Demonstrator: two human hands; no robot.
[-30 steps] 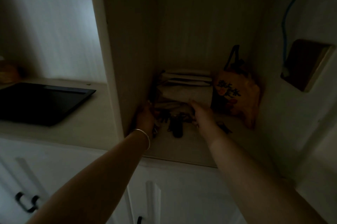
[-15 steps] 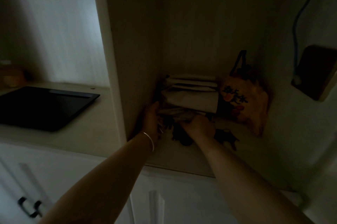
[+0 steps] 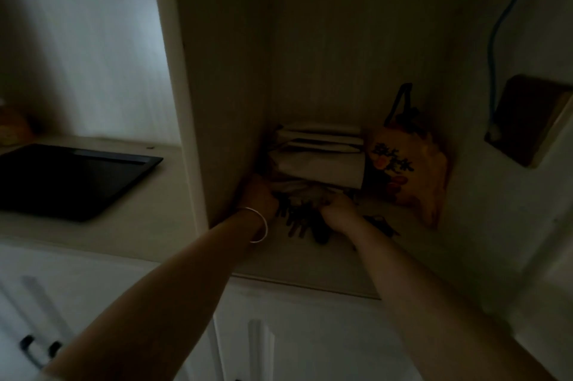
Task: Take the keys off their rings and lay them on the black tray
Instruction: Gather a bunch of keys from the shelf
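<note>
A dark bunch of keys [image 3: 305, 221] lies on the shelf of a dim alcove, in front of a stack of folded cloths. My left hand [image 3: 259, 199], with a thin bangle on its wrist, is at the bunch's left edge, fingers curled onto it. My right hand [image 3: 339, 210] closes over the bunch's right side, with a dark fob sticking out below it. A second dark cluster of keys [image 3: 379, 222] lies just right of my right wrist. The black tray [image 3: 66, 180] sits on the counter to the left, past the white partition.
Folded pale cloths [image 3: 319, 160] are stacked at the alcove's back. An orange printed bag [image 3: 409, 169] leans at the right. A white partition [image 3: 176, 86] separates alcove and counter. A brown wall box [image 3: 533, 123] with a blue cable hangs at right. Cabinet doors [image 3: 34, 346] lie below.
My right hand has drawn back from the cloth stack and come down onto the key bunch. The left hand stays at the bunch's left edge. The view has shifted a little closer.
</note>
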